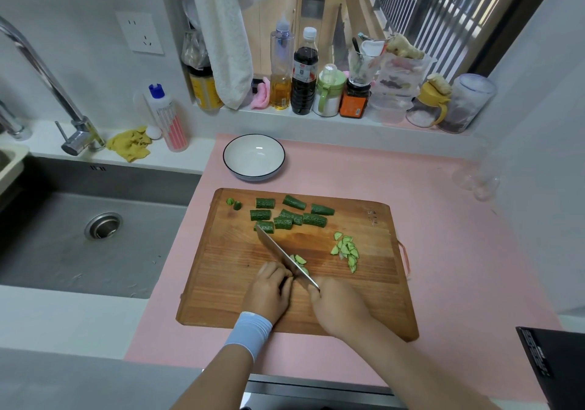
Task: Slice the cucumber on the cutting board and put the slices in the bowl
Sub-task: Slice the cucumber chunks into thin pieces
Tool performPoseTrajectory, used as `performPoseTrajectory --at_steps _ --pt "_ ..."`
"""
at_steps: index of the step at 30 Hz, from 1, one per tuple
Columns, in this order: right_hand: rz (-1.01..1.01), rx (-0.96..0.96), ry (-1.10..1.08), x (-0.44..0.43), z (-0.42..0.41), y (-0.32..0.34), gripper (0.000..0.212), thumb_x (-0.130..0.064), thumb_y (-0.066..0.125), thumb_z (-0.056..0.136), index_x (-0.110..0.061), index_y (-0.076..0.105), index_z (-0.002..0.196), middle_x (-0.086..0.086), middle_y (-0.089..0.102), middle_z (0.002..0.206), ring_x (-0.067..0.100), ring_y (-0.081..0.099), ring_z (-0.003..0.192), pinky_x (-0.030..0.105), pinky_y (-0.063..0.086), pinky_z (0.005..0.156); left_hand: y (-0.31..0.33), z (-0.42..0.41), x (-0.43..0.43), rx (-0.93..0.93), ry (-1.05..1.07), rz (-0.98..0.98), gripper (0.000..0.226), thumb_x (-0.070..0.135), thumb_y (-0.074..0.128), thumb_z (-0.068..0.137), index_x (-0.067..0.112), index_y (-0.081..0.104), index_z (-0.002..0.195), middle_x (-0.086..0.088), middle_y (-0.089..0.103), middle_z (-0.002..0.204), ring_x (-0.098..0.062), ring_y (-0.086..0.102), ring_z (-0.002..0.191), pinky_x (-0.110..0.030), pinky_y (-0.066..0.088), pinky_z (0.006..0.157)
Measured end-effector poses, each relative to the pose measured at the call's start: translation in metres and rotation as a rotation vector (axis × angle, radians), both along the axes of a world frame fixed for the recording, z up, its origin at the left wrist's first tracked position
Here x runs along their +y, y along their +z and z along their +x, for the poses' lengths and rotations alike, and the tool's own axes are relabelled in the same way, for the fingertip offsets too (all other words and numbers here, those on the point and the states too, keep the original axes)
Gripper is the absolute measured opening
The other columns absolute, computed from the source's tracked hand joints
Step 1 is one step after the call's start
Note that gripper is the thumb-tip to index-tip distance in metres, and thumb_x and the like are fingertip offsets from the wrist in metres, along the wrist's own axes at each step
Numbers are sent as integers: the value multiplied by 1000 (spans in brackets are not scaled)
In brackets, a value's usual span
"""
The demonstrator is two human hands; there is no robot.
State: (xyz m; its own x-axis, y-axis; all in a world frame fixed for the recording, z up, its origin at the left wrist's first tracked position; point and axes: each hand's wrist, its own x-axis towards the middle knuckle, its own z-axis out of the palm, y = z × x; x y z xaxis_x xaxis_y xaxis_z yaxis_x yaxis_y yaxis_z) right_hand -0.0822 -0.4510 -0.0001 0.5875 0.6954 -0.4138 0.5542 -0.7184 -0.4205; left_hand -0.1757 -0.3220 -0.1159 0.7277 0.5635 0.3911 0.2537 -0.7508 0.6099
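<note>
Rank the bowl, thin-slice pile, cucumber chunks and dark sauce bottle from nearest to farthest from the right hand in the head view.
From the right hand, holding the knife:
1. thin-slice pile, right side of the board
2. cucumber chunks, back of the board
3. bowl, on the pink mat beyond the board
4. dark sauce bottle, on the window ledge

Left grip (270, 292) curled, right grip (340, 310) clenched (close together).

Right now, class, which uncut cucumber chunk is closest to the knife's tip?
The front-left chunk of the group: the knife tip reaches it; the other chunks lie farther back.
</note>
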Motion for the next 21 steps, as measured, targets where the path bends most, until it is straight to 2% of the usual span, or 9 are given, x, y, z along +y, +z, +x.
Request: performPoseTrajectory --at_steps 4,6,8,10,15,19,21 --pt "14 -30 9 -4 -3 2 27 -37 39 103 -28 59 88 -4 66 85 24 63 84 31 43 67 -2 0 1 0 7 -6 1 11 68 83 10 67 82 1 61 86 -16 56 83 -19 46 79" --pt "32 -23 8 -10 -3 3 29 -35 39 103 -31 52 78 -6 62 80 24 64 82 32 45 68 -1 0 1 -7 6 -13 4 13 65 85 10 67 82 1 61 86 -15 56 83 -20 47 79" --pt "47 -22 18 -17 -2 4 33 -35 38 104 -35 42 71 -9 57 74 22 63 78 32 44 66 0 0 0 -6 10 -20 5 7 72 81 10 68 82 1 61 86 -14 56 82 -21 47 78" --pt "47 -32 34 -24 -2 5 30 -36 37 105 -35 45 76 -10 57 73 18 62 77 33 47 66 1 0 1 -1 11 -27 12 2 76 77 10 68 81 1 61 85 -13 55 82 -19 46 78" --pt "41 -53 30 -36 -1 2 28 -38 39 105 -29 59 87 -8 63 77 13 62 73 36 54 70 2 0 1 7 4 -32 13 0 76 76 10 67 80 1 60 84 -12 53 81 -13 41 79" --pt "32 -17 14 -30 0 0 31 -37 39 104 -25 59 84 -6 62 74 16 61 71 36 53 66 3 0 0 11 7 -37 13 0 76 77 10 67 80 1 61 84 -11 53 82 -10 39 81" --pt "28 8 8 -23 1 -1 32 -35 39 104 -27 53 76 -8 60 72 17 60 70 33 45 59 2 1 0 14 8 -34 13 1 76 77 10 67 80 1 61 84 -11 53 82 -10 39 82"
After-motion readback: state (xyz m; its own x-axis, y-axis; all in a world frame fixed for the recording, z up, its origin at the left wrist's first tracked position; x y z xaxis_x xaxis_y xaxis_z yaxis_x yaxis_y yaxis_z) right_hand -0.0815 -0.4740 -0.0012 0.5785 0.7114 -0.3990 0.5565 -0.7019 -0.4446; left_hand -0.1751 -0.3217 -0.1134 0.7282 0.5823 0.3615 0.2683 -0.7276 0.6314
